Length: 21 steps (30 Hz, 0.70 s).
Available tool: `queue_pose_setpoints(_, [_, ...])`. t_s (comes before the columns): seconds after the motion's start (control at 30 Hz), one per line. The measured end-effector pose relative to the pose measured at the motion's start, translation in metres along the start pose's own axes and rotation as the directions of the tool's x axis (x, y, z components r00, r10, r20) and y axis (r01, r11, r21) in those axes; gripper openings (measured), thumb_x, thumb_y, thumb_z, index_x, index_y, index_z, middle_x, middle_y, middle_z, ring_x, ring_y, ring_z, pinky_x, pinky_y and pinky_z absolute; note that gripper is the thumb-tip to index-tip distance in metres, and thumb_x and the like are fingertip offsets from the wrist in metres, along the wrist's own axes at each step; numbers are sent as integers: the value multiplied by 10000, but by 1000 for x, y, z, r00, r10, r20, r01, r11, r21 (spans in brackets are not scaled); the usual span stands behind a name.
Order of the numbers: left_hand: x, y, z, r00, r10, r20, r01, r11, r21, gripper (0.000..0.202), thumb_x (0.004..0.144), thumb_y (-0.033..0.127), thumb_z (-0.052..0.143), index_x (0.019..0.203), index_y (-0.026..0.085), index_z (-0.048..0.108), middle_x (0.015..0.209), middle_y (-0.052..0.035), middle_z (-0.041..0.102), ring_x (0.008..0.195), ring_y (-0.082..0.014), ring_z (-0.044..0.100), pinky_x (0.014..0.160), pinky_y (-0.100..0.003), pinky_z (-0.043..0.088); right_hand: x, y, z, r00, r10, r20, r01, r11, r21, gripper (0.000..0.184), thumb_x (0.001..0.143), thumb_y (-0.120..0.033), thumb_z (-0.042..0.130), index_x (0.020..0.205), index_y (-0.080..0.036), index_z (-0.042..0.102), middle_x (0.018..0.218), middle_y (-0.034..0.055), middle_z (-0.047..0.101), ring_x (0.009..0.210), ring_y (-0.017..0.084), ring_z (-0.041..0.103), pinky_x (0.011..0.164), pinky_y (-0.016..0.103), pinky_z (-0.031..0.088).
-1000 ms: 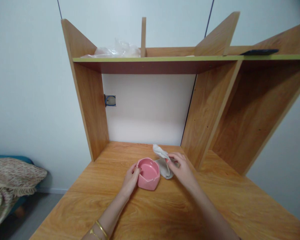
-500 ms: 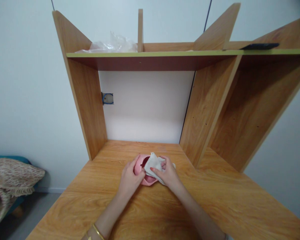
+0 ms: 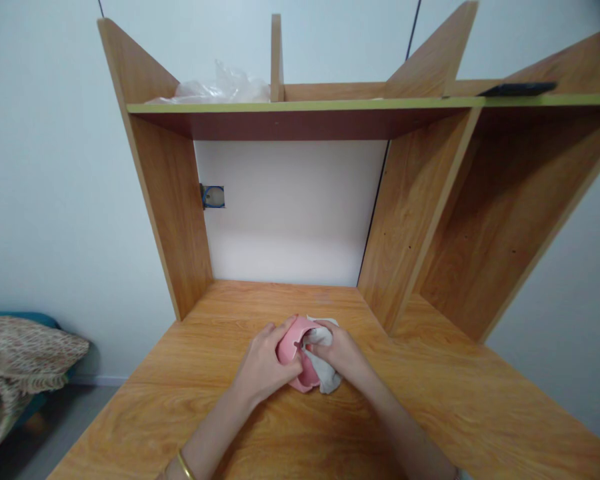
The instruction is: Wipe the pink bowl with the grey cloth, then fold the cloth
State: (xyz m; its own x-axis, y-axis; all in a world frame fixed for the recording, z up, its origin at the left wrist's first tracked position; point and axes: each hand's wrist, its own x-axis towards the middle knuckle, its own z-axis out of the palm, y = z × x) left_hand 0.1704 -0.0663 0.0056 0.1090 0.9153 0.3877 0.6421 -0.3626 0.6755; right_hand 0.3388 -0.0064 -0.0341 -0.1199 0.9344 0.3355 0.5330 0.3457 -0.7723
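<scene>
The pink bowl (image 3: 289, 341) lies between the two hands, above the near-middle part of the counter (image 3: 300, 443), tilted so that its opening faces right, toward the right hand (image 3: 341, 351). Neither hand is clearly nearer: the left hand (image 3: 267, 361) is clamped on the bowl's left side, its fingers over the far part of the wall and its thumb at the near edge, while the right hand has its fingers closed on a pale cloth (image 3: 327, 375) at the bowl's opening. Part of that cloth is tucked inside the rim, and the rest drapes down on the right, just above or on the counter. How the right fingertips sit within the folds is partly hidden, and whether the bowl's base touches the counter I cannot tell.

The bowl looks hard and smooth, perhaps glazed, with a small notch in its rim; it is squat, with no evident long axis. The cloth is soft, matt and loosely crumpled. The counter has a wavy wood grain. Farther off, a green-edged shelf (image 3: 325, 105) carries a crinkled, translucent plastic bag (image 3: 223, 88) on the left and a flat dark object (image 3: 520, 89) on the right
</scene>
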Motion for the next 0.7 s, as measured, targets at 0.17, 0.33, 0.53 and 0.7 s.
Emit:
queue_pose_setpoints(0.17, [1,-1,-9,980,124,155,-140,986,95,562,639,262,561,1198,262,500,851,-33,575,761,-201,544,730,-293,418,-8,-20,-14,999,-33,24,39,950,-310,646,655,-212,556,1276,-185,378,810,67,668,749,220,610,630,287,423])
queue_pose_setpoints(0.33, [-1,-5,-12,986,82,143,-113,968,225,600,711,388,525,1285,299,374,987,-40,569,852,-221,559,765,-311,410,-10,-25,-12,999,-29,27,35,967,-252,656,665,-164,489,1301,-176,328,774,48,660,688,192,599,590,258,410])
queue_pose_setpoints(0.53, [-3,-8,5,1000,-20,22,21,999,-32,923,641,486,634,1370,226,132,1256,-113,446,1156,-297,407,933,-396,319,-1,-15,-8,977,175,-124,-148,969,197,527,656,-253,486,1165,-122,456,956,103,639,837,210,595,692,301,456])
queue_pose_setpoints(0.7, [-11,-6,27,999,7,-41,-23,918,-397,903,689,396,624,1369,157,81,1074,-106,555,958,-213,540,809,-276,429,-5,-19,-1,975,208,73,-214,813,542,432,598,-335,576,975,-129,524,966,115,634,830,220,603,703,314,472])
